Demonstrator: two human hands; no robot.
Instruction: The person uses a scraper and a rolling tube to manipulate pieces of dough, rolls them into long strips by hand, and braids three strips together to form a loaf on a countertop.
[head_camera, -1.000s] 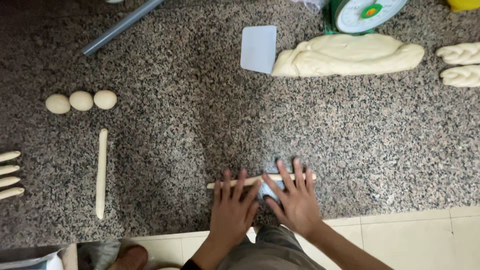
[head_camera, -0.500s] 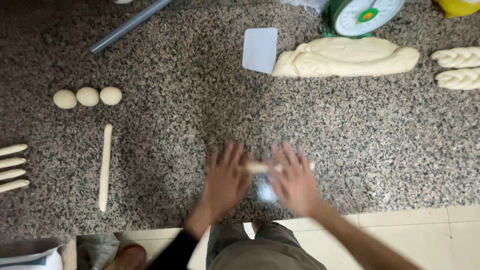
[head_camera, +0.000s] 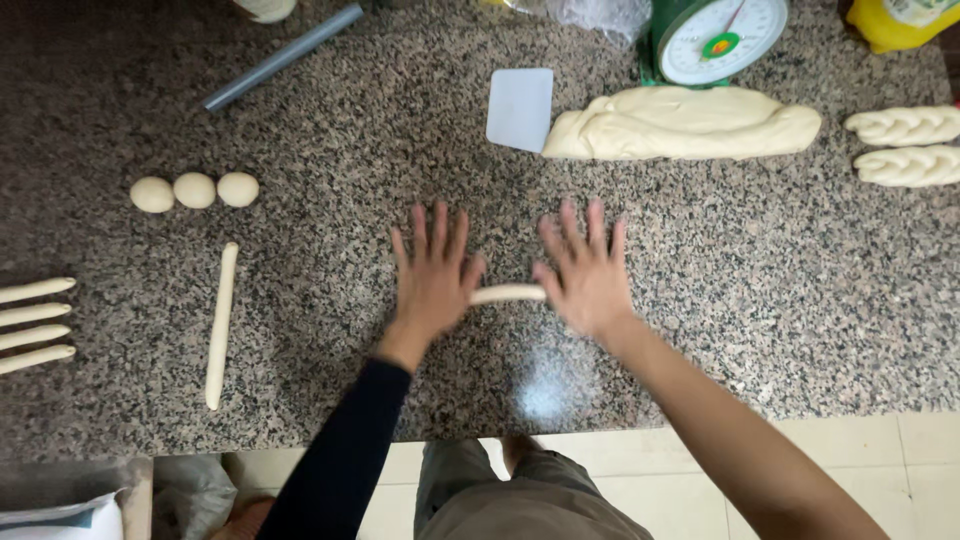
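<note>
My left hand (head_camera: 433, 272) and my right hand (head_camera: 584, 270) lie flat, fingers spread, on a thin rope of pale dough (head_camera: 508, 294) on the speckled granite counter (head_camera: 400, 150). Only the middle stretch of the rope shows between the palms; its ends are hidden under them. A long loaf-shaped mass of dough (head_camera: 684, 124) lies beyond my right hand, with a white plastic scraper (head_camera: 520, 109) beside it.
Left of my hands are a rolled dough rope (head_camera: 220, 322), three dough balls (head_camera: 194, 190) and several short ropes (head_camera: 34, 325) at the edge. Two braided pieces (head_camera: 905, 145) sit at the right. A green kitchen scale (head_camera: 718, 35) and a grey pipe (head_camera: 283, 56) stand at the back.
Both hands have slid away from the counter's front edge, rolling the dough rope forward under the palms. The hands now sit farther apart.
</note>
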